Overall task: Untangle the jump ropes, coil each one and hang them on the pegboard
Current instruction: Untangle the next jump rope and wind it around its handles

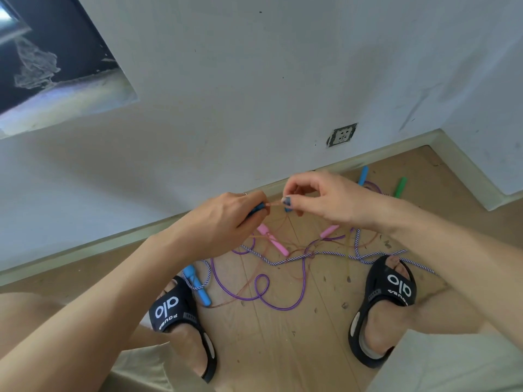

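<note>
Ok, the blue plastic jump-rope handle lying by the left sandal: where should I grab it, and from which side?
Probably the blue plastic handle's bare lower half, from above, fingers across its width. It lies flat on the floor, and the striped braided rope loops round its upper end.

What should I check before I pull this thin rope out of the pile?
1. Left hand grips dark blue handle: ok.
2. Right hand pinches thin translucent orange rope: ok.
3. Orange rope free of purple plastic rope: not ok, they cross.
4. Blue-and-white braided rope clear of black sandals: not ok.
5. Pink plastic handles loose: cannot tell.
6. Pegboard in view: not ok.
</note>
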